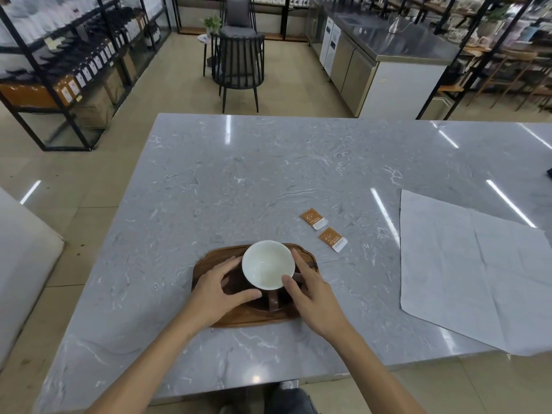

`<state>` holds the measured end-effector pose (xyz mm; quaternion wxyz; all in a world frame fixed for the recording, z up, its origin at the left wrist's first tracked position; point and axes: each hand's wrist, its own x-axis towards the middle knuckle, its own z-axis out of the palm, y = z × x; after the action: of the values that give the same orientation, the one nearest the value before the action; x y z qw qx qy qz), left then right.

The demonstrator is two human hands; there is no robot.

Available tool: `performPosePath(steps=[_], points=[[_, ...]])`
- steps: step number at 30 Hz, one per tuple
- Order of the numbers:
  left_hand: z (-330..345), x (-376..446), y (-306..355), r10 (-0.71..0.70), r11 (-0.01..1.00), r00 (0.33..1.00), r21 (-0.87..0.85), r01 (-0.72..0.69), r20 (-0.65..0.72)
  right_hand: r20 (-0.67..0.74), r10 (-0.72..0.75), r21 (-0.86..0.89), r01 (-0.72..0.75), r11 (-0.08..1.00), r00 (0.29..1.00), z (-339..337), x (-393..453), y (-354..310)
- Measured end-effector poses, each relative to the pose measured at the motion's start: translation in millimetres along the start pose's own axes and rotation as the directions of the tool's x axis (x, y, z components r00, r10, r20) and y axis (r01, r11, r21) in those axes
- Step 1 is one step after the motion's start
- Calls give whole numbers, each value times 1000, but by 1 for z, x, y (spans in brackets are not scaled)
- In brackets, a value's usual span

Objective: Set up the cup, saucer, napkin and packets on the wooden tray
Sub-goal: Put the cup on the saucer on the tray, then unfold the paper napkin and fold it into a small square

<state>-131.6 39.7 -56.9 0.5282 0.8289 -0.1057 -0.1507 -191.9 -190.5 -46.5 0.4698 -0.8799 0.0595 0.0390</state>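
Note:
A brown cup with a white inside (pixel 268 264) stands on a dark saucer (pixel 263 306), which rests on the wooden tray (pixel 209 264) near the table's front edge. Its handle points toward me. My left hand (pixel 222 286) cups the cup's left side, thumb near the base. My right hand (pixel 310 294) touches the right side, thumb on the rim. Two orange packets (pixel 313 218) (pixel 332 239) lie on the marble just right of and beyond the tray. A large pale napkin (pixel 478 279) is spread flat at the right.
The grey marble table (pixel 239 180) reaches far ahead. A dark object (pixel 549 172) shows at the right edge. Beyond the table stand black chairs (pixel 239 64), shelving on the left and a steel counter (pixel 388 55) on the right.

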Motion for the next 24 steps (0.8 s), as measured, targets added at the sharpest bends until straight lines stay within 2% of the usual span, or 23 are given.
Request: performPosePath(steps=[3, 5, 10, 14, 21, 24], points=[[-8, 1, 15, 54, 995, 999, 87, -53, -7, 15, -27, -2, 27, 1000, 1000, -13, -3, -2], [-10, 3, 29, 146, 971, 989, 194, -140, -20, -49, -54, -62, 51, 997, 997, -24, -9, 0], [0, 20, 62, 364, 815, 931, 494, -302, -32, -112, -99, -235, 71, 970, 989, -62, -26, 13], [34, 29, 92, 477, 746, 878, 511, -427, 38, -130, -65, -308, 22, 951, 989, -100, -44, 41], [147, 34, 120, 418, 753, 863, 422, -504, 284, -176, 14, -355, -77, 932, 984, -171, -82, 115], [206, 44, 125, 328, 796, 877, 397, -456, 351, -190, 46, -388, -118, 914, 981, -211, -97, 153]])
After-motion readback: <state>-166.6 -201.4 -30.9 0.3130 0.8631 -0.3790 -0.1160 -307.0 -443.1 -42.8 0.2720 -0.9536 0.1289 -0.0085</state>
